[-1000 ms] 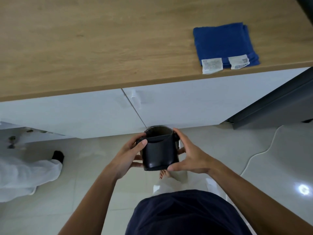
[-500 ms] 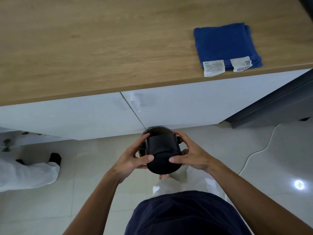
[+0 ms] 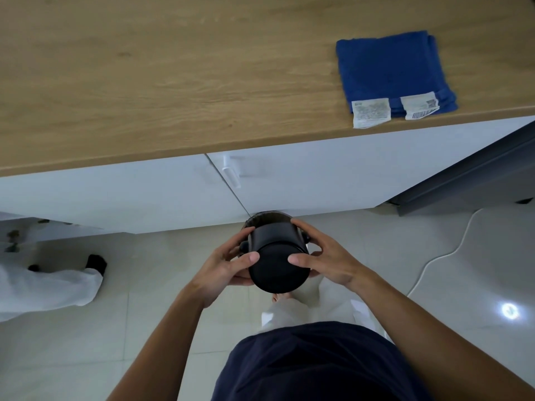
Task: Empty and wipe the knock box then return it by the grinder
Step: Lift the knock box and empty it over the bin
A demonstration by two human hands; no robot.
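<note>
The black round knock box (image 3: 275, 256) is held in front of me, low above the floor, below the worktop edge. It is tipped so its flat base faces me and its open mouth points away and down. My left hand (image 3: 223, 264) grips its left side, thumb on the base. On the right side my right hand (image 3: 321, 256) grips it the same way. A folded blue cloth (image 3: 390, 70) with white labels lies on the wooden worktop (image 3: 173, 82) at the right. No grinder is in view.
White cabinet doors (image 3: 289, 175) with a small handle (image 3: 230, 172) sit under the worktop. A white bag-like thing (image 3: 43, 285) lies on the floor at left. A white cable (image 3: 451, 250) runs over the pale tiles at right, beside a dark grey appliance front (image 3: 469, 175).
The knock box has tipped further forward between my hands: a second ago its side wall faced me, now its base does. Both hands kept their hold.
</note>
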